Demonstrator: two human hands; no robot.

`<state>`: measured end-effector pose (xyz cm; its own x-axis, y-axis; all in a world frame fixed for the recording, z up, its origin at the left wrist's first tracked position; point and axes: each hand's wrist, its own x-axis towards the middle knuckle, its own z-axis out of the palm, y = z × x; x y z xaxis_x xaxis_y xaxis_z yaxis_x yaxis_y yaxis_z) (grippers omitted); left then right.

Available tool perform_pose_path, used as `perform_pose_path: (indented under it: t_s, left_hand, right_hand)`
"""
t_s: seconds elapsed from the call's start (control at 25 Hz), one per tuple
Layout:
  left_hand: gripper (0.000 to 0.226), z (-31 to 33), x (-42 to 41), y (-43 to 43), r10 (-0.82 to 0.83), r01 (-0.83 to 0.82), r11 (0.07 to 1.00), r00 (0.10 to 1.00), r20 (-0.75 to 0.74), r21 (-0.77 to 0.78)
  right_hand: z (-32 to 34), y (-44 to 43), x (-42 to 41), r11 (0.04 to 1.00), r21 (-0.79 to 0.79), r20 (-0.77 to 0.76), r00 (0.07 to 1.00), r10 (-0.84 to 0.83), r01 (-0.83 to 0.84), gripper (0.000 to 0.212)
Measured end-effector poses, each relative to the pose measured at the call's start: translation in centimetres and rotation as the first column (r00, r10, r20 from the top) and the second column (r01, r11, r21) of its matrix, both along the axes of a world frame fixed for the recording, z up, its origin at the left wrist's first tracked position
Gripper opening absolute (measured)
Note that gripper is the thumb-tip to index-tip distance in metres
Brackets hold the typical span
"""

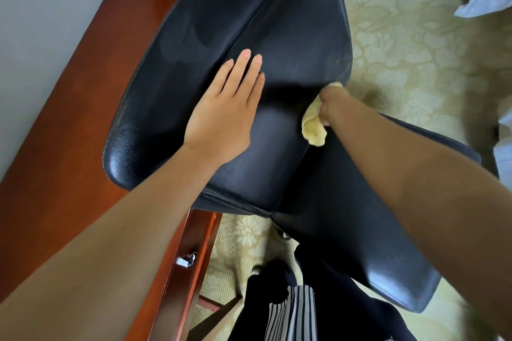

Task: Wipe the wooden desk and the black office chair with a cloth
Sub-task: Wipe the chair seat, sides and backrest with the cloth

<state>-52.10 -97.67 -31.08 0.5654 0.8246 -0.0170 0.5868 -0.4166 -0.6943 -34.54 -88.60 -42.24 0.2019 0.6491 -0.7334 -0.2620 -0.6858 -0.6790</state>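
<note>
Both my hands at the black chair (221,22), centre of the frame.
My left hand (221,116) lies flat on the chair's padded surface, fingers straight and together, holding nothing. My right hand (332,102), just to its right, grips a bunched yellow cloth (314,127) against the chair near its right edge; the fingers are hidden. The wooden desk (69,124) runs down the left of the frame, beside the chair.

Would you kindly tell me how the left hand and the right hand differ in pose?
The left hand lies flat and outstretched; the right hand is curled round the yellow cloth. The left hand is empty; the right hand holds the cloth against the black chair. Both are on the chair.
</note>
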Motion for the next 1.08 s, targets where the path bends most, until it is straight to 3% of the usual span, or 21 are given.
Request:
perform_pose_path:
  t_s: [0.16, 0.28, 0.4, 0.52, 0.68, 0.84, 0.96, 1.08]
  left_hand:
    - [0.063, -0.1, 0.0, 0.3, -0.019, 0.019, 1.0, 1.0, -0.002, 0.008]
    - [0.064, -0.1, 0.0, 0.6, -0.034, 0.034, 0.999, 0.999, -0.003, 0.009]
    - [0.064, 0.0, 0.1, 0.8, -0.034, 0.034, 0.999, 0.999, -0.01, 0.004]
    - [0.064, -0.1, -0.1, 0.7, -0.032, 0.032, 0.999, 0.999, -0.02, 0.01]
    - [0.062, -0.2, -0.2, 0.9, -0.022, 0.022, 1.0, 1.0, 0.011, -0.011]
    - [0.061, 0.1, -0.1, 0.9, 0.039, -0.026, 0.996, 0.989, 0.143, -0.087]
    - [0.057, 0.4, 0.8, 1.0, 0.087, -0.057, 0.992, 0.96, 0.265, -0.116]
    - [0.049, 0.2, 2.5, 1.9, 0.066, -0.048, 0.995, 0.977, 0.204, -0.09]
  right_hand:
    - [4.5, 3.7, 0.9, 0.981, 0.139, 0.05, 0.988, -0.145, 0.136, 0.037]
    - [5.5, 4.2, 1.0, 0.954, 0.297, 0.201, 0.975, -0.097, 0.033, 0.048]
    - [3.7, 2.5, 0.4, 0.901, 0.434, 0.371, 0.916, -0.152, -0.026, 0.048]
    - [-0.5, -1.3, -1.2, 0.919, 0.387, 0.433, 0.894, -0.114, -0.07, 0.049]
    - [-4.7, -4.6, -2.2, 0.986, 0.146, 0.283, 0.958, 0.039, -0.083, 0.05]
    - [-7.2, -8.0, -2.7, 0.957, 0.094, 0.25, 0.937, 0.243, -0.273, 0.049]
    - [-9.1, -11.7, -3.9, 0.94, -0.135, -0.038, 0.95, 0.31, -0.312, 0.045]
    - [-10.1, -14.4, -4.7, 0.901, -0.322, -0.28, 0.938, 0.203, -0.292, 0.033]
